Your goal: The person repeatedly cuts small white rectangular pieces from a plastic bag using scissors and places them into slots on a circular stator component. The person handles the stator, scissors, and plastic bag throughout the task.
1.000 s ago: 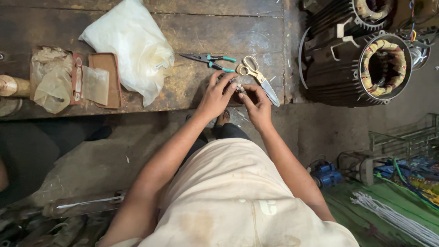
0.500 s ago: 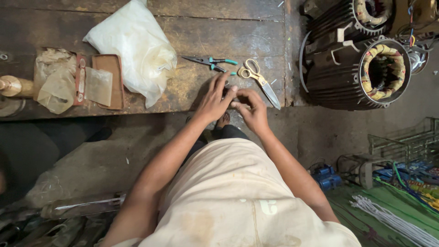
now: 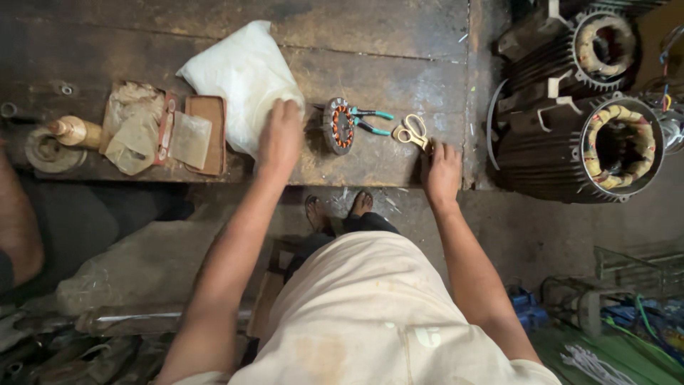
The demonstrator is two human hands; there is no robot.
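Hands resting apart on a wooden bench (image 3: 399,43), small wound coil (image 3: 340,126) standing free between them.

Left hand (image 3: 279,135) lying flat on a white plastic bag (image 3: 242,75), gripping nothing; right hand (image 3: 442,171) touching scissors (image 3: 412,132), fingers loosely curled; pliers (image 3: 370,121) lying just beside the coil.

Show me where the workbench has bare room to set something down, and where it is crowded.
The far strip of the workbench, behind the white plastic bag and the small stator, is bare, as is the far left corner. It is crowded near the front edge: the open tin on the left, then the left hand, pliers, scissors and right hand.
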